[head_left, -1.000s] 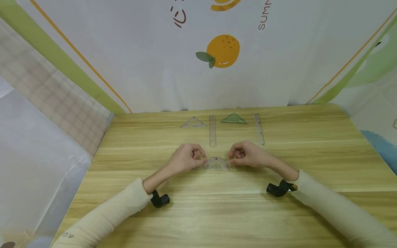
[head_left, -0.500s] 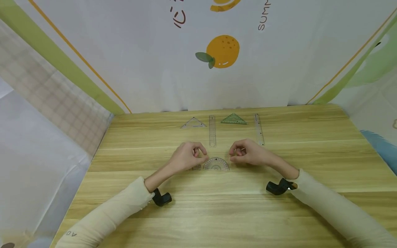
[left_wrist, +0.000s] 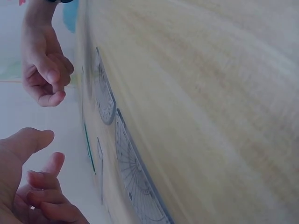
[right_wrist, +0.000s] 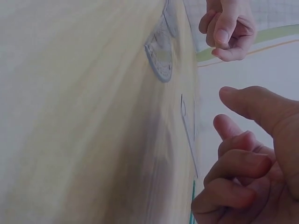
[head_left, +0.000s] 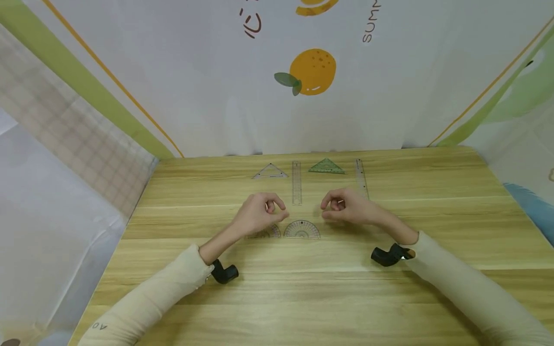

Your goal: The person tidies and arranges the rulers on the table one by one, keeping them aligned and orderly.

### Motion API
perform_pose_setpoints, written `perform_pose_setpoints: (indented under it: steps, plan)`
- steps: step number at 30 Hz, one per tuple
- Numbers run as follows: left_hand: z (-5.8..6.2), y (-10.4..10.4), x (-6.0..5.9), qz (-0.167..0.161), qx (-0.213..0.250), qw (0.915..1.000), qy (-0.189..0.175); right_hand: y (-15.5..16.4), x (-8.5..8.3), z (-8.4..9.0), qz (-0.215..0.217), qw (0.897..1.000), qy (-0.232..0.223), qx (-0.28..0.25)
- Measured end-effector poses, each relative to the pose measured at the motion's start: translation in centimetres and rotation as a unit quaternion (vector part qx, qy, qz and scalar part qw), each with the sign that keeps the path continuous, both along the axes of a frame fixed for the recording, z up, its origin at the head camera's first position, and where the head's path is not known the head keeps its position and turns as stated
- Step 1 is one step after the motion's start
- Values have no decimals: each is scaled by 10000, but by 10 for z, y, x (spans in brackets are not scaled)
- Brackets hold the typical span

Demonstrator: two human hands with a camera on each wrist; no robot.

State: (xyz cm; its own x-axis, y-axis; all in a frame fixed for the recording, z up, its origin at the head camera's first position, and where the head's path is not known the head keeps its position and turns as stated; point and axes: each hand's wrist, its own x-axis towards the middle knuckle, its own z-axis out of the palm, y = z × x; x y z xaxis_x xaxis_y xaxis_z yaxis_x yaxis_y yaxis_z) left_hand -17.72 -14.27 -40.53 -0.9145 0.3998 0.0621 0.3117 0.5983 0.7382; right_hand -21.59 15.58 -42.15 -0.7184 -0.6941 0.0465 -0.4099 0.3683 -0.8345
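Left hand (head_left: 259,215) loosely curled, grasping nothing, raised off the desk (head_left: 303,288). Right hand (head_left: 346,209) likewise (empty, fingers curled). Two protractors flat just below them: clear protractor (head_left: 302,229) between the hands, second protractor (head_left: 265,232) partly under the left wrist. Beyond the fingers: two rulers, centre ruler (head_left: 296,182) and right ruler (head_left: 361,176). Two set squares: clear triangle (head_left: 270,171), green triangle (head_left: 326,166).

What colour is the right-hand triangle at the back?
Green set square, clearest in the head view.
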Motion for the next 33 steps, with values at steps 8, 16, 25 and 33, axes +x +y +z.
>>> perform_pose_setpoints:
  steps: [8, 16, 25, 33]
  plan:
    - [1, -2, -3, 104, -7, 9999, -40, 0, -4, 1, -29, 10000, -68, -59]
    - [3, -2, -4, 156, 18, 9999, -16, 1, -7, 3, -56, 10000, 39, -35]
    - [4, -5, -7, 140, 48, 9999, 23, 0, -10, 6, -200, 9997, -33, 114]
    - [5, -8, -11, 255, -14, 9996, 77, -5, -17, 8, -193, 9997, 117, -16]
